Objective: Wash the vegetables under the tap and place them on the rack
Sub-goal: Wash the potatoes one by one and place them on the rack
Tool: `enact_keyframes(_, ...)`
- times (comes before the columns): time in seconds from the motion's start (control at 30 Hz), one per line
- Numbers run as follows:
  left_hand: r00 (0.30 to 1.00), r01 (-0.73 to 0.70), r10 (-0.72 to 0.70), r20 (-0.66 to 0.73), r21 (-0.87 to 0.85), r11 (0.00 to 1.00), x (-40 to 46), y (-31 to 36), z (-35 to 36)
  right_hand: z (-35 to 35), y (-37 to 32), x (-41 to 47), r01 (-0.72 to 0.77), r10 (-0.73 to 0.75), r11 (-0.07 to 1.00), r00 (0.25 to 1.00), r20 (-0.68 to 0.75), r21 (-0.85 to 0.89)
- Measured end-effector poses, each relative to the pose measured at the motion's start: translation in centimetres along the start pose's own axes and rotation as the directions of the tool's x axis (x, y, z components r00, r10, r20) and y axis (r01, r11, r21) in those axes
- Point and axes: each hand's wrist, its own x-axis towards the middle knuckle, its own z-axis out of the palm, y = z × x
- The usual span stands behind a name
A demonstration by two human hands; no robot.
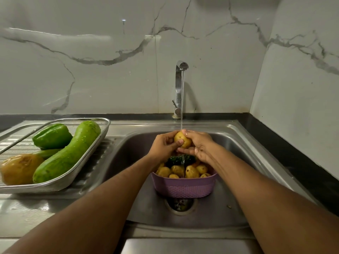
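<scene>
Holding one small yellow potato [182, 140] between them, the left hand [164, 144] and right hand [199, 143] curl their fingers around it under the thin water stream from the steel tap [180, 85]. Below waits the purple plastic basket [183, 187] of unwashed potatoes. The wet skin may slip from the fingers, so the potato could fall before reaching the wire mesh rack [99, 136] at left.

Both hands cover most of the potato [182, 139] under the stream. The forearms hide part of the purple basket [183, 187], and the dark green vegetable [180, 160] inside cannot be identified. The rack [88, 162] is cut off at the left edge.
</scene>
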Motion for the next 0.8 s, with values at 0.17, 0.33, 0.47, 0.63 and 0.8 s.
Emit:
enact_keyframes(0.17,0.997,0.073,-0.074,-0.018,-0.057,0.996,0.6,-0.4,-0.8,0.0,-0.2,0.4,0.002,-0.009,0.997,0.995,0.098,0.078)
enact_keyframes(0.33,0.998,0.052,-0.054,-0.043,-0.048,0.997,0.8,-0.5,-1.0,0.9,0.2,0.2,0.040,-0.040,0.999,0.999,0.018,0.018)
enact_keyframes(0.47,0.999,-0.008,0.007,-0.042,-0.028,1.000,0.9,-0.2,-0.3,1.1,0.4,0.3,0.101,-0.103,0.995,0.983,-0.154,-0.020)
enact_keyframes(0.63,0.998,-0.061,0.062,-0.019,0.038,0.997,0.8,0.3,0.4,1.3,1.0,0.7,0.120,-0.123,0.992,0.961,-0.247,-0.027)
enact_keyframes(0.8,0.999,-0.040,0.040,0.016,0.005,0.999,0.3,0.3,0.5,0.8,0.6,0.1,0.062,-0.073,0.995,0.984,-0.161,-0.072)
